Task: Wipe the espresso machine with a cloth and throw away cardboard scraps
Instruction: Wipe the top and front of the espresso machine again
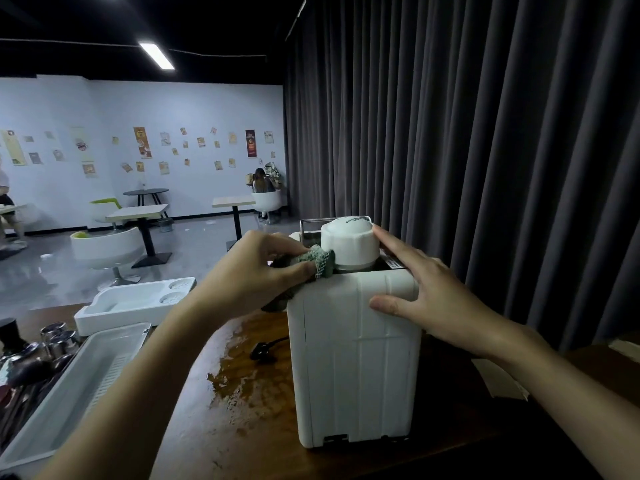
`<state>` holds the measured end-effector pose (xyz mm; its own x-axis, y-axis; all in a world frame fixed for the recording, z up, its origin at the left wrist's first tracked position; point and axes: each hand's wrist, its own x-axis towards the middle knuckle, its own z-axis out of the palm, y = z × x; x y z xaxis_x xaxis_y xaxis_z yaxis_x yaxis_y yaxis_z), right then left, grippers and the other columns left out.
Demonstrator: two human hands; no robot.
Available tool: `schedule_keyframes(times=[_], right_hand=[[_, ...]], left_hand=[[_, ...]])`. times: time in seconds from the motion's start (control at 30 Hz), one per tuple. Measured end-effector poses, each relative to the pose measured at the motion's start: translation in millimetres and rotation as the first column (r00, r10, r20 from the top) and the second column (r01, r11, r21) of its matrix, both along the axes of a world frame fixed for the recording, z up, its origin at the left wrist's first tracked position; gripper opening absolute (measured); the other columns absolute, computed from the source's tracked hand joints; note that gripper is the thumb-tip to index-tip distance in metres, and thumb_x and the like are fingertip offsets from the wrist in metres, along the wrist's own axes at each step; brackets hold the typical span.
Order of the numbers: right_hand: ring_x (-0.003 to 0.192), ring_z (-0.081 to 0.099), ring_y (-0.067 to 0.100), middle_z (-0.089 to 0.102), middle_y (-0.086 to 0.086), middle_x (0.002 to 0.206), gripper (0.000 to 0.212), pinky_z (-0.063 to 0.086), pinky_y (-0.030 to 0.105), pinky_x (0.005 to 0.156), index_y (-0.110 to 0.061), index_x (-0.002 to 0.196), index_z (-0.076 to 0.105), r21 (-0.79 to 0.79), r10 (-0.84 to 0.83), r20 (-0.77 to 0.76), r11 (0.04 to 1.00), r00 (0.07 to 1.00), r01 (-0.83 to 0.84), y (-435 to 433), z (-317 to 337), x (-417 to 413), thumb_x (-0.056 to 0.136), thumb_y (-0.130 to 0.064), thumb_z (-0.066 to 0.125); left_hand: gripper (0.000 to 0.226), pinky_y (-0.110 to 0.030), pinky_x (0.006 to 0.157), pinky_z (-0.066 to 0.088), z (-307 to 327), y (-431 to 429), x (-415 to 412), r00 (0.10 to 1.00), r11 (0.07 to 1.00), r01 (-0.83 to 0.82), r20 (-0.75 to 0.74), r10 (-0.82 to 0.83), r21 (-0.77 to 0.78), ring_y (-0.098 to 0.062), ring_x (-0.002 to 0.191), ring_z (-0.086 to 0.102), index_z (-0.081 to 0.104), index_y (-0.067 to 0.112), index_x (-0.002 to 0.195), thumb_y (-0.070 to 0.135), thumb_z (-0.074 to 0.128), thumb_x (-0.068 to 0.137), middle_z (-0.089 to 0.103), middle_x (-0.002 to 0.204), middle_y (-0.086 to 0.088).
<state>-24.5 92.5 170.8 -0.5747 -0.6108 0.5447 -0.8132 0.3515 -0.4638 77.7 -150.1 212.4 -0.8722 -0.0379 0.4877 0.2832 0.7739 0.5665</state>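
A white espresso machine [356, 358] stands on the dark wooden counter, its back panel toward me. A white domed cap [348, 242] sits on its top. My left hand [256, 271] grips a grey-green cloth [320, 259] and presses it against the machine's top left edge, beside the cap. My right hand [426, 299] lies spread on the machine's upper right corner, fingers apart, one fingertip touching the cap. A pale cardboard scrap [502, 379] lies on the counter to the right, partly behind my right forearm.
A wet patch [239, 362] spreads on the counter left of the machine, near a black plug [261, 349]. A white plastic tray [76, 386], a foam packing insert [131, 304] and metal cups [59, 337] sit at the left. Dark curtains hang behind.
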Motion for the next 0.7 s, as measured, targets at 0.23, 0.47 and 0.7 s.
schedule_keyframes(times=[0.23,0.47,0.7], right_hand=[[0.144,0.011,-0.006,0.016,-0.022,0.158,0.109,0.019,0.033,0.118,-0.065,0.141,0.013,0.122,0.050,0.170,0.990,0.984,-0.071,18.2,5.4,-12.7,0.065,-0.042,0.087],[0.123,0.052,0.009,0.046,-0.016,0.140,0.105,0.046,0.044,0.102,-0.062,0.136,0.025,0.008,0.000,0.192,1.000,0.981,-0.002,10.3,-14.1,-21.9,0.048,-0.070,0.082],[0.136,0.033,0.005,0.032,-0.023,0.148,0.094,0.029,0.033,0.114,-0.043,0.136,0.036,-0.081,-0.054,0.082,0.995,0.995,0.061,-4.6,-22.0,-7.4,0.056,-0.055,0.084]], left_hand=[[0.024,-0.040,0.070,0.057,-10.7,10.5,-3.4,0.983,0.988,-0.134,-0.138,0.124,-0.070,-0.011,0.078,0.065,0.077,0.012,0.099,0.032,0.066,0.093,0.070,0.095,0.003],[0.031,-0.031,0.076,0.054,-27.0,34.9,7.4,0.932,0.970,-0.236,-0.294,0.210,-0.056,-0.011,0.087,0.060,0.074,0.017,0.114,0.035,0.071,0.089,0.061,0.098,0.005],[0.018,-0.035,0.075,0.054,-37.3,44.6,-3.8,0.867,0.952,-0.295,-0.395,0.303,0.081,-0.016,0.086,0.059,0.074,0.016,0.102,0.026,0.075,0.086,0.056,0.092,0.005]])
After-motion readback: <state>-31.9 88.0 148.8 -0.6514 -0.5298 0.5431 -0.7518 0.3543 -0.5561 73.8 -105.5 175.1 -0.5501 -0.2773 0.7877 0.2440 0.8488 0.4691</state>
